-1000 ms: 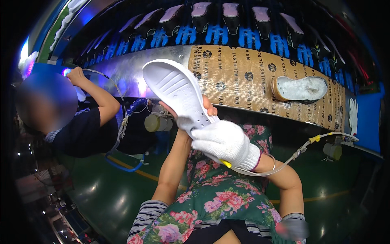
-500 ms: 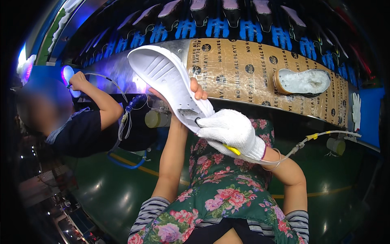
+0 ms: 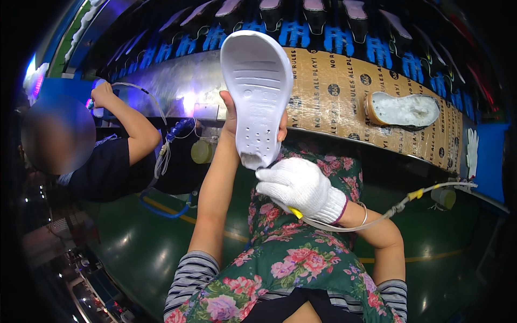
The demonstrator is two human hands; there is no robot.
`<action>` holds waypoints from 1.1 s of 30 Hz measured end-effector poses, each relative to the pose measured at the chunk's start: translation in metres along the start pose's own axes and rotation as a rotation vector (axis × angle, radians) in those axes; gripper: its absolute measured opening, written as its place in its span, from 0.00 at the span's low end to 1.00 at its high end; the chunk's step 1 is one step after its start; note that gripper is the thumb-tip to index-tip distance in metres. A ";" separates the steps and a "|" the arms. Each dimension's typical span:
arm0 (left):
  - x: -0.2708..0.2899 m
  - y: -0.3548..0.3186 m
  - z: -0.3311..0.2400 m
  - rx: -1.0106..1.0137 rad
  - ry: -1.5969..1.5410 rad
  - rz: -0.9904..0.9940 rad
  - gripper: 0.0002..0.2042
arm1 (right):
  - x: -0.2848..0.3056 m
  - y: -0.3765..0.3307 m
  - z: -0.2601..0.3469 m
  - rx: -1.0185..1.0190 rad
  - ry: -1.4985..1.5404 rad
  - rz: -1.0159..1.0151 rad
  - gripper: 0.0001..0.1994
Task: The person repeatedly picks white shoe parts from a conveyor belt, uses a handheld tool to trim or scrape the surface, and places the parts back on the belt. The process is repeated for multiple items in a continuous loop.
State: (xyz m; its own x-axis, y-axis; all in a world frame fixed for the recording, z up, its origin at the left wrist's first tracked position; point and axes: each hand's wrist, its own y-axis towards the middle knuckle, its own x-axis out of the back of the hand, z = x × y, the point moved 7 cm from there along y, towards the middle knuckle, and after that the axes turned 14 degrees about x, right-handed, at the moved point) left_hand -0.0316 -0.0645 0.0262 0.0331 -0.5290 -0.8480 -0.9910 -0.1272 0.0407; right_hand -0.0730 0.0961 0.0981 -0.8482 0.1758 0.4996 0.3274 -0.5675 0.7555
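My bare left hand (image 3: 230, 116) grips a white shoe sole (image 3: 256, 86) from beneath, thumb on one side and fingertips on the other. The hollow side faces me, with ridges across the forefoot and small holes toward the heel. A wet-looking grey patch marks the heel end. In a white knitted glove, my right hand (image 3: 301, 185) is closed around a thin tool on a pale feed tube (image 3: 377, 216) with yellow tape. A small dark tip of the tool shows beside the heel; the rest is hidden by the glove.
Brown printed cardboard (image 3: 328, 97) covers part of the metal bench (image 3: 202, 72). On it lies a stained sole-shaped piece (image 3: 404, 109). Shoes on blue holders (image 3: 293, 35) line the back. A co-worker's arm (image 3: 129, 121) is at left, near hanging hoses. A white glove (image 3: 472, 153) hangs right.
My left hand has turned the sole more upright and moved its toe end right and up. My right hand has shifted slightly left and down, still on the tool.
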 end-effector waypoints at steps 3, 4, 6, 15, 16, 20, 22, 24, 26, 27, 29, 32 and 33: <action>0.003 -0.003 0.008 0.062 -0.026 -0.034 0.62 | 0.006 0.000 -0.005 -0.059 0.409 -0.098 0.16; 0.010 -0.006 0.011 0.129 0.009 -0.027 0.61 | 0.009 0.002 -0.007 -0.099 0.471 -0.148 0.14; 0.011 -0.009 0.016 0.244 0.071 -0.049 0.60 | 0.014 0.004 -0.006 -0.040 0.187 -0.085 0.19; 0.049 -0.012 0.020 0.539 0.360 -0.262 0.46 | 0.015 -0.001 -0.017 -0.064 0.228 -0.080 0.18; 0.055 -0.012 0.020 0.568 0.400 -0.306 0.45 | 0.010 -0.004 -0.021 -0.053 0.069 -0.045 0.19; 0.067 -0.009 0.024 0.638 0.513 -0.397 0.40 | 0.006 0.001 -0.015 -0.070 0.159 0.074 0.17; 0.066 0.004 0.022 0.616 0.561 -0.335 0.42 | 0.014 -0.003 -0.026 -0.093 0.093 -0.060 0.16; 0.066 0.014 0.018 0.555 0.514 -0.324 0.45 | 0.013 -0.010 -0.036 -0.161 0.051 -0.028 0.15; 0.063 0.022 0.019 0.475 0.288 -0.275 0.45 | 0.014 -0.026 -0.050 -0.420 0.303 -0.181 0.11; 0.057 0.026 0.021 0.438 0.129 -0.233 0.45 | 0.012 -0.041 -0.061 -0.641 0.516 -0.308 0.09; 0.052 0.035 0.009 0.179 0.036 -0.204 0.47 | 0.019 -0.058 -0.066 -0.961 0.771 -0.597 0.08; 0.080 0.031 -0.008 -0.270 0.114 -0.237 0.35 | 0.023 -0.074 -0.074 -1.023 0.839 -0.870 0.09; 0.084 0.032 -0.006 -0.261 -0.044 -0.253 0.31 | 0.024 -0.079 -0.078 -1.033 0.825 -0.901 0.09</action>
State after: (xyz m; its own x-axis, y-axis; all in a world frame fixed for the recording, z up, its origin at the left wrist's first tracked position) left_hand -0.0598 -0.1177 -0.0405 0.2616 -0.4176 -0.8702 -0.8856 -0.4624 -0.0443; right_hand -0.1515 0.0823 0.0175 -0.6946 0.4707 -0.5440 -0.4998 -0.8597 -0.1057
